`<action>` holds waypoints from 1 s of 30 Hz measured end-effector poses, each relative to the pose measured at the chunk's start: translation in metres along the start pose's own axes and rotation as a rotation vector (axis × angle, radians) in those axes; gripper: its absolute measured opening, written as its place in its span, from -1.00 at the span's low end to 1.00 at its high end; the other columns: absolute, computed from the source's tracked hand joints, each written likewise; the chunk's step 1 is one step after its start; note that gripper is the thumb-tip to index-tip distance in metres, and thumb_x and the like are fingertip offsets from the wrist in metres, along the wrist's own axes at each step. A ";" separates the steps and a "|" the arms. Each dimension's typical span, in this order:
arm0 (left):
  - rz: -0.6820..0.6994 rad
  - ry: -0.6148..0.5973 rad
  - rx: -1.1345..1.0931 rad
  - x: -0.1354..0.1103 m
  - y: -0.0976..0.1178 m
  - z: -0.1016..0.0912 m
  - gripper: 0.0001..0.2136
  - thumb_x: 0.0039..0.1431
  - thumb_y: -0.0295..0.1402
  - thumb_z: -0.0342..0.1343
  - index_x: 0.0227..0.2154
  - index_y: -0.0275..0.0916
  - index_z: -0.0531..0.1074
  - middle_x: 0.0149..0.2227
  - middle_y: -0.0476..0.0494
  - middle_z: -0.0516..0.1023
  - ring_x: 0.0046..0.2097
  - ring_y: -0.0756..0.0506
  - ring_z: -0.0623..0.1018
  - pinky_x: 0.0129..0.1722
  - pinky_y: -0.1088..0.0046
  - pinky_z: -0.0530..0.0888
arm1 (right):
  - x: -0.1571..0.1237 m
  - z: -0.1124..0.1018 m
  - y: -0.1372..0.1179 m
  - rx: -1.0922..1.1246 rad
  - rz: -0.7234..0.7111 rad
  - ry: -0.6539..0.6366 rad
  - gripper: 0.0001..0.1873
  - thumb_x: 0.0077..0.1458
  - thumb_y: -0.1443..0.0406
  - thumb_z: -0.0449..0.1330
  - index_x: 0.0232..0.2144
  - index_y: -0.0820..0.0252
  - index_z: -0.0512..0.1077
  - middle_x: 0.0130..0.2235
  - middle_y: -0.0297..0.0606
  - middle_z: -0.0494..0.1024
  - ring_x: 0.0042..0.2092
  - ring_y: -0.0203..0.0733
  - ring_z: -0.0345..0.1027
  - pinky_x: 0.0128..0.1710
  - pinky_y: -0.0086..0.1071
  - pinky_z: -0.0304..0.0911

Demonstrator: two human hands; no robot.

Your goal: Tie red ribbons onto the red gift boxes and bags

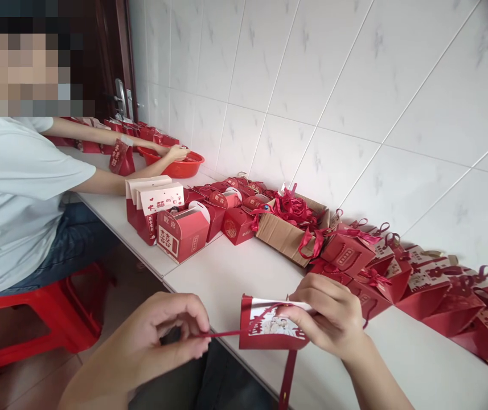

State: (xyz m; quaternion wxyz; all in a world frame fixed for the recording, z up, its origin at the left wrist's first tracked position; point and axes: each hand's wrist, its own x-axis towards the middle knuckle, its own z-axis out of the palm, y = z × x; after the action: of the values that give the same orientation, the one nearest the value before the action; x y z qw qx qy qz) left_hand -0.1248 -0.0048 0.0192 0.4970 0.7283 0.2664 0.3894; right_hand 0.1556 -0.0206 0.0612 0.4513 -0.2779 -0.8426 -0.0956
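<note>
Left hand (169, 330) pinching a taut ribbon (226, 333), apparently not yet tied; right hand (333, 310) gripping the red box (275, 327) between them; ribboned boxes (348, 253), seemingly finished, beyond the right.

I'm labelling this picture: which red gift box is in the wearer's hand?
The red box in the right hand, with a ribbon stretching to the left hand; the boxes along the wall rest on the table.
</note>
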 end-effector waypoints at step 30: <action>-0.059 0.065 -0.490 0.040 -0.001 0.064 -0.92 -0.01 -0.36 0.31 -0.42 -0.23 0.65 -0.48 -0.11 0.51 -0.45 0.02 0.43 -0.50 0.56 0.29 | 0.003 0.012 -0.018 0.234 -0.007 -0.192 -0.58 0.22 0.14 0.11 -0.61 0.26 0.35 -0.61 -0.33 0.25 -0.56 -0.35 0.12 -0.55 -0.42 0.02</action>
State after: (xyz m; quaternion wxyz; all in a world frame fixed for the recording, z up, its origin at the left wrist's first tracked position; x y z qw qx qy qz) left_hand -0.0498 -0.0068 0.0175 0.6612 0.5649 0.2009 0.4509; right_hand 0.1357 -0.0291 0.0586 0.3976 -0.2280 -0.8883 0.0288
